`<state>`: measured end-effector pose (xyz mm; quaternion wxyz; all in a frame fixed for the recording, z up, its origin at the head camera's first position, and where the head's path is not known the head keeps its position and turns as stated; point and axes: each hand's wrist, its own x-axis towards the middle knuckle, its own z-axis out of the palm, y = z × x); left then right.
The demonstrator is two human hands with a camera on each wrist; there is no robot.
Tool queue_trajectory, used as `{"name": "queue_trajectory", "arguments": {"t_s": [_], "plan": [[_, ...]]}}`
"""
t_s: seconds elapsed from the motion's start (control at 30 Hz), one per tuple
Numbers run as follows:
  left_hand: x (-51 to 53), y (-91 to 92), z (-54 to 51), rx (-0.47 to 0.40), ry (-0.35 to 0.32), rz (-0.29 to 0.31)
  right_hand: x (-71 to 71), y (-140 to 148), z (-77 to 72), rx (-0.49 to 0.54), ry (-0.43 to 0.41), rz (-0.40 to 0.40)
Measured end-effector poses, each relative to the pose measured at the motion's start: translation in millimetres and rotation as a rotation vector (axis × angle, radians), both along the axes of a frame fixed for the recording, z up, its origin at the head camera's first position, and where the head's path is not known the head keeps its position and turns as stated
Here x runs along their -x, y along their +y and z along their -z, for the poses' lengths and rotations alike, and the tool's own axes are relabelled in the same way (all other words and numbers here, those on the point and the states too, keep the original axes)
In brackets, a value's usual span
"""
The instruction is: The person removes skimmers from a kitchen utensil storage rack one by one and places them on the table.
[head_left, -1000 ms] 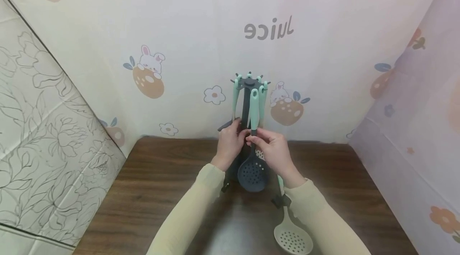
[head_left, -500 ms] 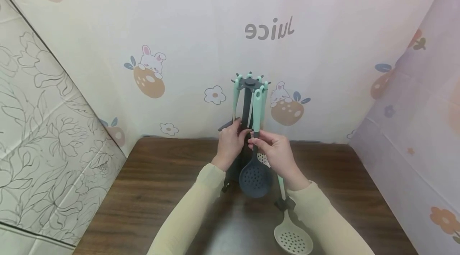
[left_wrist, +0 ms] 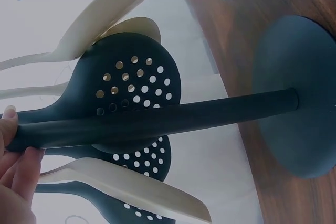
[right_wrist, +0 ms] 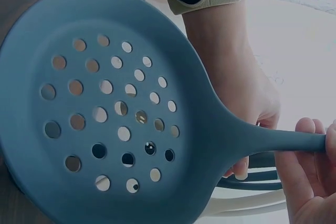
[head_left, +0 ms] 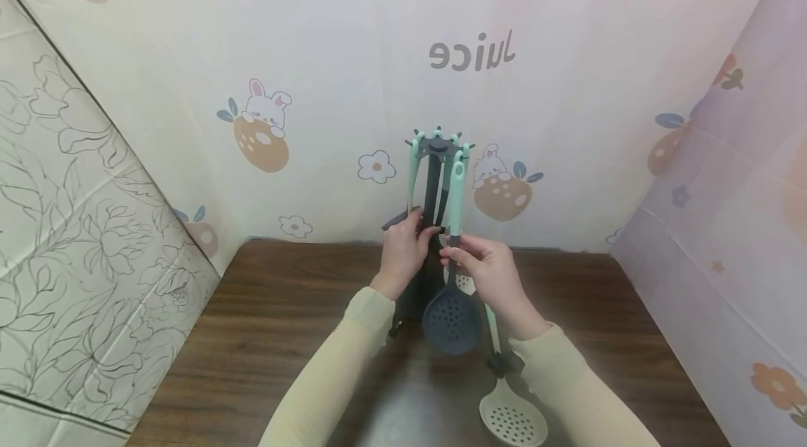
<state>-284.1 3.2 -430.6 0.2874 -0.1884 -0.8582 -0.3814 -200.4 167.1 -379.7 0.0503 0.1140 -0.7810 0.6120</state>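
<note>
Head view: the right hand [head_left: 492,272] holds a dark perforated skimmer [head_left: 451,321] with a green handle, fingers in a narrow pinch on its neck just below the handle. The dark perforated skimmer is nearly upright, head down, at the near right side of a utensil rack [head_left: 438,145]; whether its handle end touches a hook cannot be determined. The left hand [head_left: 402,254] grips the rack's post [head_left: 432,184]. Other green-handled utensils [head_left: 412,170] hang around the rack. A beige perforated head [head_left: 465,284] sits behind the right hand, partly covered by it. A beige skimmer [head_left: 513,419] lies at the near right of the table [head_left: 284,307]; a black wrist device [head_left: 504,365] blocks sight of its middle. A printed cloth [head_left: 340,26] closes the far side.

Left wrist view: fingers and thumb of the left hand are curled round the post, which runs down to a round base [left_wrist: 294,103] on the table. Dark perforated heads [left_wrist: 128,77] and beige utensil heads [left_wrist: 136,190] hang close together about the post, some overlapping.

Right wrist view: the dark perforated skimmer's broad head obstructs much of the scene. The right hand's fingers hold its neck; the left hand shows beyond it.
</note>
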Motion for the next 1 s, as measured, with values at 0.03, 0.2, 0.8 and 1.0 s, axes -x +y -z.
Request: {"name": "queue_trajectory", "arguments": {"t_s": [0.03,0.2,0.8,1.0], "plan": [[0.0,0.5,0.0,0.003,0.003,-0.007,-0.5,0.9,0.2,0.0,-0.003,0.001],[-1.1,3.7,-0.3,0.018,-0.01,-0.049,-3.1,6.4,2.4,0.008,-0.029,0.002],[-1.8,4.3,-1.1,0.019,-0.052,-0.042,-6.2,26.8,9.2,0.014,-0.086,0.024],[-0.8,4.1,0.9,0.016,-0.06,-0.034,-6.0,32.1,10.3,0.008,-0.092,0.03]]}}
